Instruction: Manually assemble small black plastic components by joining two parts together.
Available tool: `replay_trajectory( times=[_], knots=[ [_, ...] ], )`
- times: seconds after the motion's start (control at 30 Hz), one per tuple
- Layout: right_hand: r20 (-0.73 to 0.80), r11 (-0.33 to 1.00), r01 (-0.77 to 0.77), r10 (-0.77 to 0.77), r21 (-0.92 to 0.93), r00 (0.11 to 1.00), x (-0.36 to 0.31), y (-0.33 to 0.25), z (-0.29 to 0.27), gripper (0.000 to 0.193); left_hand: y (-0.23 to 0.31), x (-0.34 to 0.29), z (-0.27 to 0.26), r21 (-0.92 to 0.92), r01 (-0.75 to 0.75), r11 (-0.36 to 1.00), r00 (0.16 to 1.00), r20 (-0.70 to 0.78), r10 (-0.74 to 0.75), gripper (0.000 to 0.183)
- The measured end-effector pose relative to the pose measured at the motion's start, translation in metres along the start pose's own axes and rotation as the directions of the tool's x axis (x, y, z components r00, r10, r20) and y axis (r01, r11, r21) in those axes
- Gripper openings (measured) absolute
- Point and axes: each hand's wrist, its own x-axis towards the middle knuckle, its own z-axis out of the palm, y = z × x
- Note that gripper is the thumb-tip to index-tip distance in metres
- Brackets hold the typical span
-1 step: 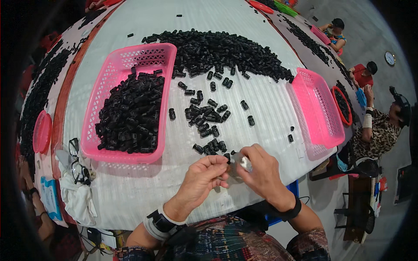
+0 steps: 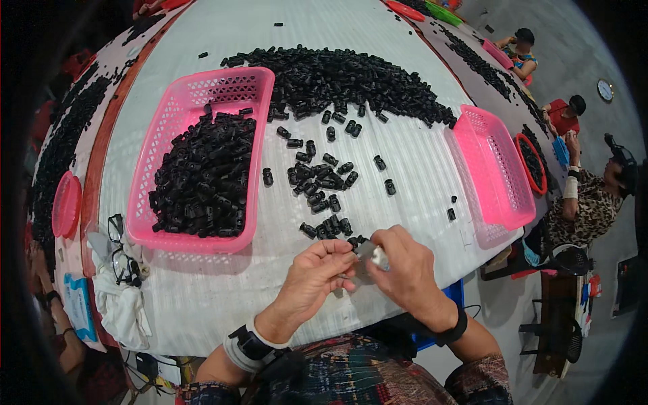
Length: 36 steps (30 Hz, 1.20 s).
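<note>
My left hand (image 2: 314, 271) is closed in a pinch near the table's front edge; what its fingertips hold is too small to make out. Close beside it, my right hand (image 2: 407, 271) is curled shut around something mostly hidden, with a whitish patch (image 2: 380, 258) showing at the thumb and a blurred grey part towards the left fingertips. Small black cord locks (image 2: 331, 226) lie just beyond my fingers. More of these cord locks are scattered farther up the table, in front of a large heap of cord locks (image 2: 337, 77).
A pink basket (image 2: 253, 196) filled with black cord locks stands at left. Another pink basket (image 2: 496, 169) is at right. Eyeglasses (image 2: 123, 260) and a white cloth (image 2: 118, 304) lie at the left edge. Other people sit at the right, including one in patterned clothing (image 2: 587, 209).
The whitish patch by my right thumb has turned slightly and looks narrower. My hands stay almost in place, and the baskets and heap have not moved.
</note>
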Motion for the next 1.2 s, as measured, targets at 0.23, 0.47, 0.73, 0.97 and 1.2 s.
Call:
replay_trajectory(
  times=[0.23,0.47,0.73,0.97,1.2],
  knots=[
    [-0.054,0.956,0.229,-0.243,-0.184,0.969,-0.007,-0.018,0.007,0.023,-0.003,0.001,0.001,-0.031,-0.051,0.998,0.998,-0.039,0.05,0.017],
    [-0.151,0.979,0.174,-0.157,0.105,0.976,-0.01,-0.008,0.013,0.053,-0.003,0.003,0.0,-0.09,0.001,0.996,0.999,0.052,0.004,0.017],
    [-0.234,0.956,0.289,-0.271,0.045,0.934,-0.011,-0.004,0.02,0.044,0.0,0.001,-0.001,-0.064,-0.002,0.998,0.999,0.035,0.005,0.019],
    [-0.367,0.941,0.338,-0.303,0.032,0.879,-0.011,-0.008,0.027,0.032,-0.001,0.0,0.002,-0.17,0.007,0.985,1.0,0.029,-0.002,0.02],
    [-0.339,0.935,0.354,-0.33,0.01,0.881,-0.017,-0.003,0.027,0.037,0.0,0.001,0.001,-0.141,0.035,0.989,0.998,0.049,-0.028,0.021]
  ],
)
